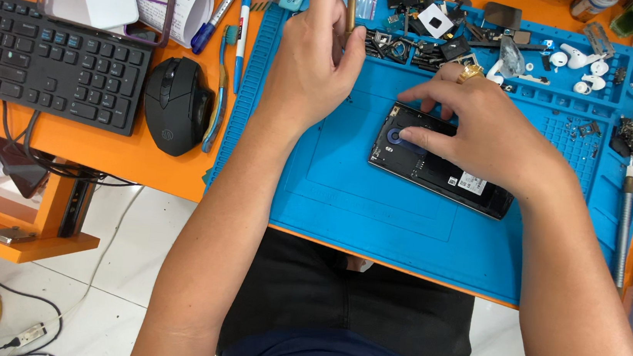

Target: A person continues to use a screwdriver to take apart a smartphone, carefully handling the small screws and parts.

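With the phone [438,160] already opened on our blue mat [346,196], our right hand [484,128] presses spread fingers on it while our left hand [314,62] pinches a screwdriver [352,5], reassembly undone.

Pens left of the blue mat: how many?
2. A dark blue pen lies slanted beside the paper roll; a blue-and-white pen lies upright along the mat edge. More may hide above the frame.
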